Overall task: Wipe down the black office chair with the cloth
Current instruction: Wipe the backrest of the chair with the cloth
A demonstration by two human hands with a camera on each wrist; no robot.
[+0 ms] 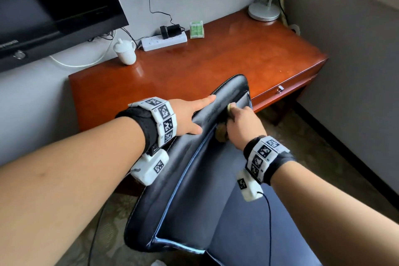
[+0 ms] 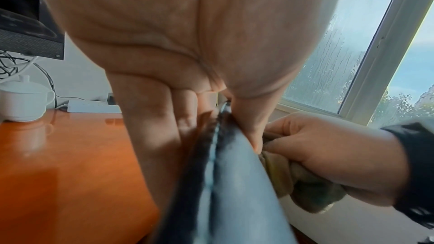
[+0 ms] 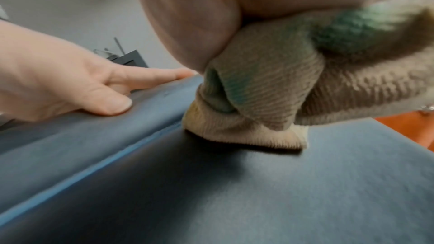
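Observation:
The black office chair point(image 1: 194, 190) is seen from above, its backrest top running toward the desk. My left hand point(image 1: 190, 114) pinches the top edge: the thumb point(image 2: 249, 133) lies on the front face and the other fingers run along the back. My right hand point(image 1: 241, 123) grips a bunched beige and green cloth point(image 1: 221, 134) and presses it on the front face just below the seam. In the right wrist view the cloth point(image 3: 270, 90) touches the leather point(image 3: 234, 192) near my left hand point(image 3: 70, 84). The left wrist view shows the cloth point(image 2: 305, 188) beside the chair's edge point(image 2: 230, 183).
A red-brown wooden desk point(image 1: 216, 67) stands right behind the chair. On it are a lidded white cup point(image 1: 126, 52), a power strip point(image 1: 164, 42), a small green box point(image 1: 197, 29) and a lamp base point(image 1: 264, 11). A dark TV point(image 1: 54, 6) hangs at left. Walls close in on the right.

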